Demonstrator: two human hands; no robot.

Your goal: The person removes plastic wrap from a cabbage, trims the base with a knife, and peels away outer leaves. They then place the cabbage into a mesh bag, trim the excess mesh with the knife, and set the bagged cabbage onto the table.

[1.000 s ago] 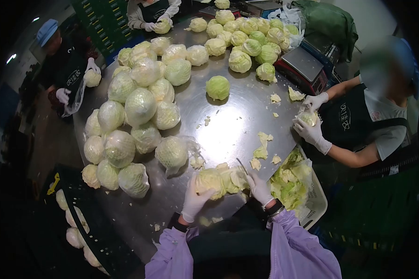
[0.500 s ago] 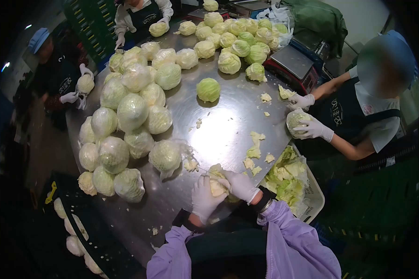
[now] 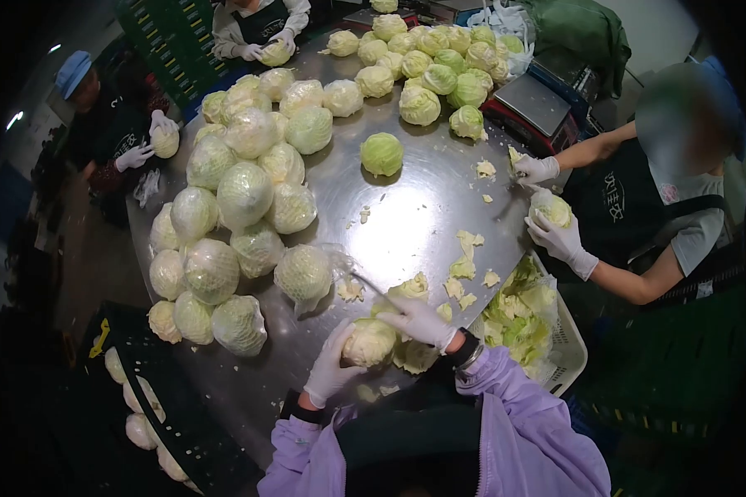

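A pale cabbage rests in my left hand, whose gloved fingers curl round its left side. My right hand, also in a white glove, is closed on a knife; its thin blade points up and left over the table, and its handle is hidden in the grip. Cut-off cabbage leaves lie under and beside my right hand. A plastic-wrapped cabbage sits just beyond my left hand, with leaf scraps beside it.
Wrapped cabbages crowd the metal table's left side; unwrapped ones are heaped at the back. A white basket of leaves stands at right, a dark crate at lower left. Co-workers hold cabbages around the table, one at the right.
My hands have moved apart; the cabbage between them now shows its round pale side. The knife has swung up, clear of it. A loose leaf now lies beyond my right hand.
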